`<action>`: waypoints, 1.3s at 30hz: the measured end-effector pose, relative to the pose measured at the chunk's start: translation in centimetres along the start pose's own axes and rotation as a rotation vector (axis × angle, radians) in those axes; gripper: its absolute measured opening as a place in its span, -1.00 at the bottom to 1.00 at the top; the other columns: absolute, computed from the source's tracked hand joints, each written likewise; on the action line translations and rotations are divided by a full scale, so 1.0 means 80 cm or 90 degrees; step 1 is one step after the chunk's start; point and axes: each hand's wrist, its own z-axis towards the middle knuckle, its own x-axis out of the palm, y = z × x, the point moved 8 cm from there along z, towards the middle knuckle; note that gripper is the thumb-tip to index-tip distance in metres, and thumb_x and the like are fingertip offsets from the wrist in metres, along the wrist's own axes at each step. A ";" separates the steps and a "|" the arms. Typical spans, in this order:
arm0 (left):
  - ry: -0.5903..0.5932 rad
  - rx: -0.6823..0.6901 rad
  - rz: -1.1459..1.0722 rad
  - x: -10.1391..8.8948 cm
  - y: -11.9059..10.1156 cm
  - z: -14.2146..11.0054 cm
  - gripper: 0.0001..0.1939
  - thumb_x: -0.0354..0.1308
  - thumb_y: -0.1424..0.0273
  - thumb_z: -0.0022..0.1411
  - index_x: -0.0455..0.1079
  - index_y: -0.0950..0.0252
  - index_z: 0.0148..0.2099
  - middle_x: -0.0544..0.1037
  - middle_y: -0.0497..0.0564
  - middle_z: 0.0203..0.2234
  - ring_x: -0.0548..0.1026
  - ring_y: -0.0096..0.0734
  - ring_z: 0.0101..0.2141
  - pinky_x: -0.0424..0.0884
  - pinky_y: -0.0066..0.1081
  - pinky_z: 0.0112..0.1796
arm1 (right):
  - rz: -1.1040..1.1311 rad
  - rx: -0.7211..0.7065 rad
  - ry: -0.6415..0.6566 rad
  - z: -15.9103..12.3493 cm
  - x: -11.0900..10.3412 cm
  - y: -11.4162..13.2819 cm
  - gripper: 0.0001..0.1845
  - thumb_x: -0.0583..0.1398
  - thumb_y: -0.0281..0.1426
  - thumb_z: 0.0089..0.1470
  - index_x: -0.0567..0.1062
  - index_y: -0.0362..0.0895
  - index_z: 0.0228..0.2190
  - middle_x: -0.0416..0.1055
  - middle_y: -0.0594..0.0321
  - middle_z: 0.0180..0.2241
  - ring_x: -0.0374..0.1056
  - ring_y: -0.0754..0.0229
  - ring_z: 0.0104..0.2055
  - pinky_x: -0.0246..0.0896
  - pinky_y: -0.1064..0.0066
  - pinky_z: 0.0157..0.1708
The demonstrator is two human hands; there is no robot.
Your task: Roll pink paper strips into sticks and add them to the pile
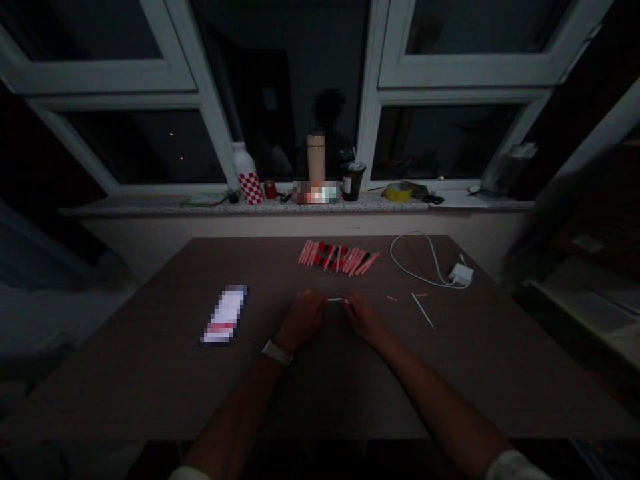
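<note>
A thin white stick (334, 299) spans the gap between my two hands, low over the table. Its left end is in the closed fingers of my left hand (304, 315), which has a pale band on the wrist. My right hand (364, 319) is closed around the other end; a small reddish spot shows at those fingertips. Beyond both hands lies a row of pink, red and black pens (340, 259), side by side. To the right rests another slim white stick (423, 311), near a small pink piece (392, 298) and a second pink sliver (421, 295).
A lit phone (225, 316) lies on the brown table (165, 380) at left. The white charger (461, 274) with its looped cable is at back right. On the windowsill stand a checkered bottle (249, 175), a beige flask (316, 160), a dark cup (353, 183) and yellow tape (399, 193).
</note>
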 end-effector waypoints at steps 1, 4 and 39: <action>0.000 0.005 0.003 0.000 -0.002 0.000 -0.71 -0.18 0.39 0.39 0.37 0.27 -0.10 0.48 0.09 -0.23 0.35 -0.24 -0.19 0.25 -0.23 -0.16 | -0.012 0.000 0.004 0.000 0.001 0.001 -0.69 -0.06 -0.34 0.28 0.46 -0.13 -0.21 0.42 0.12 -0.26 0.32 0.14 -0.19 0.21 0.32 -0.14; 0.008 0.028 0.016 0.000 -0.007 0.000 -0.74 -0.16 0.41 0.38 0.36 0.28 -0.10 0.48 0.09 -0.23 0.34 -0.23 -0.20 0.25 -0.22 -0.16 | -0.047 -0.005 0.024 -0.001 0.003 0.006 -0.68 -0.05 -0.38 0.28 0.44 -0.13 -0.10 0.40 0.11 -0.20 0.30 0.14 -0.13 0.20 0.33 -0.10; -0.032 -0.134 -0.461 0.018 0.032 -0.002 -0.74 0.20 0.31 0.16 0.40 0.24 -0.09 0.61 0.03 -0.26 0.57 -0.29 -0.22 0.46 -0.30 -0.16 | -0.091 0.048 0.114 -0.006 0.007 0.008 -0.78 0.07 -0.25 0.23 0.44 -0.09 -0.21 0.50 0.14 -0.33 0.43 0.09 -0.29 0.17 0.38 -0.35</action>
